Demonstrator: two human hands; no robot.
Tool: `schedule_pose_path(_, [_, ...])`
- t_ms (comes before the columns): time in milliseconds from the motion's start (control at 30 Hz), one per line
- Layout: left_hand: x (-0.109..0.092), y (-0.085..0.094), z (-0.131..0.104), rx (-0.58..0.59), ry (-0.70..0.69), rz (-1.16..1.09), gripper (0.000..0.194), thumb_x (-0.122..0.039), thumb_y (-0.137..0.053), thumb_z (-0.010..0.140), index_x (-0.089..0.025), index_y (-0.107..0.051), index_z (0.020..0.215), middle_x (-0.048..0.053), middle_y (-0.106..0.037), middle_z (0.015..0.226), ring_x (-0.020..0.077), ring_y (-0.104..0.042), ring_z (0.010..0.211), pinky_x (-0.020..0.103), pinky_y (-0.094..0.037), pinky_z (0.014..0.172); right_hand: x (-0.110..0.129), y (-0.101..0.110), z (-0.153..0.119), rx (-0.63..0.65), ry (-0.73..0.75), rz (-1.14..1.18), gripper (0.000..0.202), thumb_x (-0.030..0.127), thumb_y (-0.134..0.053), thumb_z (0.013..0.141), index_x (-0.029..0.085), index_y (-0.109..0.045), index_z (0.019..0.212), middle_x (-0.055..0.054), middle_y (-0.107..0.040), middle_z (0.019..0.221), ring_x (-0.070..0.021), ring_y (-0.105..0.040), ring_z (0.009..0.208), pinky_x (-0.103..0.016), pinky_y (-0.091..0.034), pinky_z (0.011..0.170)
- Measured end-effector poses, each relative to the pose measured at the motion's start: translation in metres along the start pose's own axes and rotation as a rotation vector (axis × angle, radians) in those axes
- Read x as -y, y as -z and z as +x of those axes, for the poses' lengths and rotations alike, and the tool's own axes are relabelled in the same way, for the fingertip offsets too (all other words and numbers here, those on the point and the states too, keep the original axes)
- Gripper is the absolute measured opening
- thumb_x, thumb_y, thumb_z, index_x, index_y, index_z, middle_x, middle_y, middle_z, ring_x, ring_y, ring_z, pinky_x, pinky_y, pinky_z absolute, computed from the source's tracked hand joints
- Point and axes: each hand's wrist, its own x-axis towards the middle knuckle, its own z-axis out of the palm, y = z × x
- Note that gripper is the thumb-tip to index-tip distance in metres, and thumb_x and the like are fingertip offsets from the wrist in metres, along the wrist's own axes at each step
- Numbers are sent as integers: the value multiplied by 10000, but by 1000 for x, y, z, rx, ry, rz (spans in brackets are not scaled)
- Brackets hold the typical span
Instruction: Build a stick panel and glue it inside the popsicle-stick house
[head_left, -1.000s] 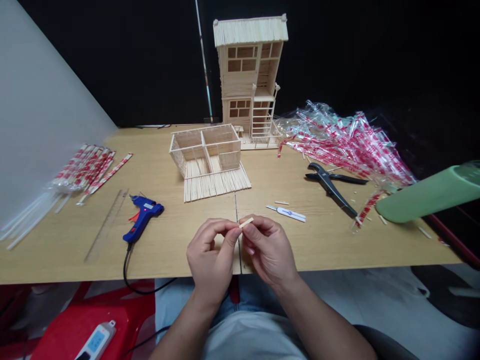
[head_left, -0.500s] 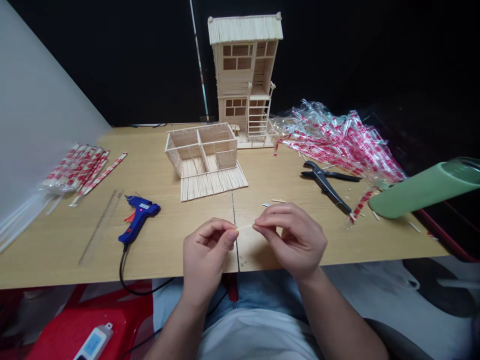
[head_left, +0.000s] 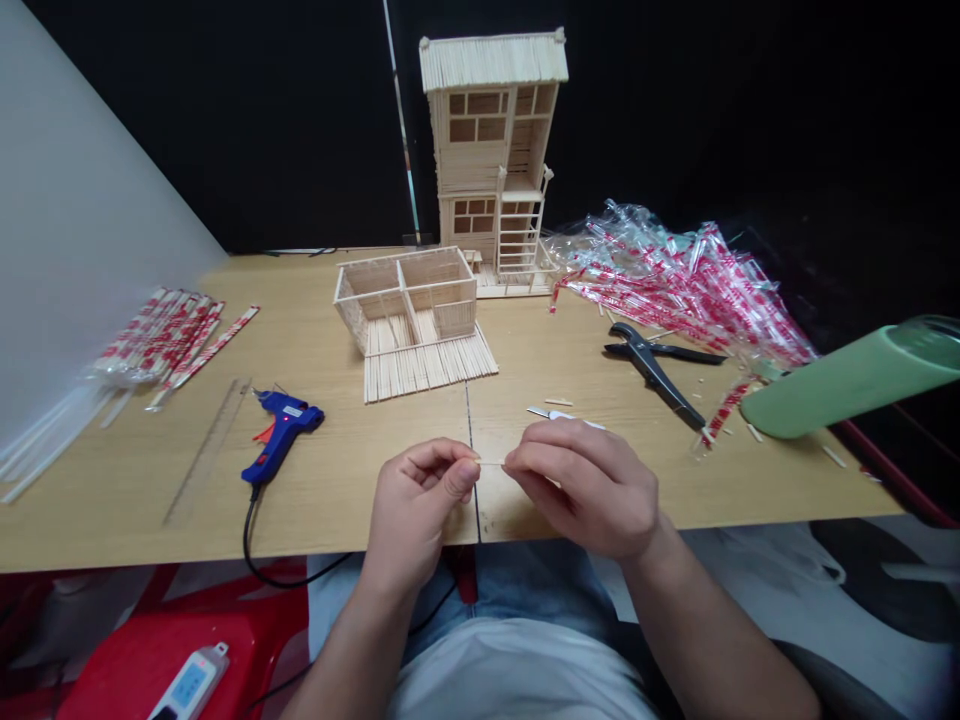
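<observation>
A short thin wooden stick (head_left: 491, 462) spans the gap between my two hands near the table's front edge. My left hand (head_left: 424, 495) pinches its left end between thumb and fingers. At the other end, the fingertips of my right hand (head_left: 589, 485) are closed on it. Just behind my right hand lies a white-handled craft knife (head_left: 559, 414), partly hidden by the fingers. A small stick offcut (head_left: 559, 402) rests beside the knife. Beyond my hands stands a roofless two-room stick model (head_left: 420, 325) with a slatted floor sticking out in front.
A two-storey stick house (head_left: 491, 150) stands at the back. Left are a blue glue gun (head_left: 281, 435), a clear ruler (head_left: 206, 455) and wrapped chopsticks (head_left: 169, 340). Right are black cutters (head_left: 652, 370), plastic wrappers (head_left: 690, 280) and a tilted green cylinder (head_left: 847, 380).
My right hand has turned, its back now more over the stick, and its fingers have drawn closer together. More of the craft knife shows. The stick is still held between both hands.
</observation>
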Motion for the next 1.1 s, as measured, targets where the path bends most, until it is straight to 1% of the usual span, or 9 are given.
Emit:
schedule_pose_path(167, [-1, -4, 2, 18, 54, -135, 211, -310, -871, 692, -152, -745, 754, -20, -604, 614, 42, -469, 537, 148, -380, 547, -6, 2, 1, 69, 77, -24, 146, 85, -660, 878, 140, -652, 1014, -77, -695, 932, -149, -652, 839, -266, -535, 719])
schedule_pose_path(367, [-4, -7, 3, 18, 73, -219, 222, -289, -887, 664, -132, -740, 721, -20, -576, 581, 39, -452, 524, 155, -360, 543, -12, 2, 3, 106, 131, -22, 138, 88, -624, 899, 131, -641, 1029, -82, -689, 941, -150, -646, 841, -266, -525, 713])
schedule_pose_path(533, [1, -7, 6, -6, 71, -221, 236, -302, -887, 659, -132, -744, 738, -24, -568, 575, 36, -445, 514, 156, -356, 538, -13, 4, 5, 100, 148, -31, 136, 101, -625, 901, 141, -629, 1031, -86, -689, 930, -162, -643, 836, -272, -527, 707])
schedule_pose_path(633, [7, -1, 10, -42, 63, -147, 236, -316, -870, 674, -157, -743, 794, -27, -586, 606, 47, -467, 530, 162, -374, 543, -24, 7, 13, 83, 125, -67, 131, 97, -637, 891, 158, -621, 1005, -78, -685, 914, -158, -642, 830, -265, -527, 722])
schedule_pose_path(700, [12, 4, 13, -96, 24, -6, 230, -310, -852, 687, -169, -739, 829, -13, -629, 671, 70, -522, 587, 175, -409, 578, -41, 8, 24, 70, 102, -102, 104, 98, -619, 899, 171, -615, 972, -69, -678, 896, -149, -634, 804, -255, -515, 704])
schedule_pose_path(800, [19, 11, 15, -147, -70, 268, 199, -294, -811, 715, -163, -732, 841, 22, -680, 757, 119, -602, 705, 213, -466, 671, -82, 2, 44, 108, 68, -156, 84, 136, -542, 944, 178, -606, 909, -55, -658, 858, -133, -593, 724, -246, -464, 636])
schedule_pose_path(967, [26, 13, 14, -134, -125, 510, 180, -329, -727, 778, -159, -714, 838, 42, -698, 771, 164, -632, 726, 265, -495, 701, -151, -30, 71, 406, -63, -342, 174, 203, -471, 970, 158, -631, 918, -78, -653, 944, -157, -553, 756, -274, -344, 601])
schedule_pose_path(1033, [25, 13, 13, -126, -133, 562, 176, -336, -706, 799, -161, -708, 821, 47, -702, 772, 172, -638, 732, 272, -499, 701, -168, -44, 76, 527, -111, -406, 181, 207, -471, 967, 157, -644, 944, -83, -660, 985, -157, -540, 743, -286, -297, 595])
schedule_pose_path(1100, [23, 12, 12, -106, -144, 612, 174, -339, -687, 822, -167, -702, 795, 45, -701, 763, 173, -638, 727, 273, -498, 697, -178, -55, 77, 604, -138, -448, 202, 214, -456, 973, 162, -651, 958, -83, -666, 1011, -152, -525, 715, -298, -263, 593])
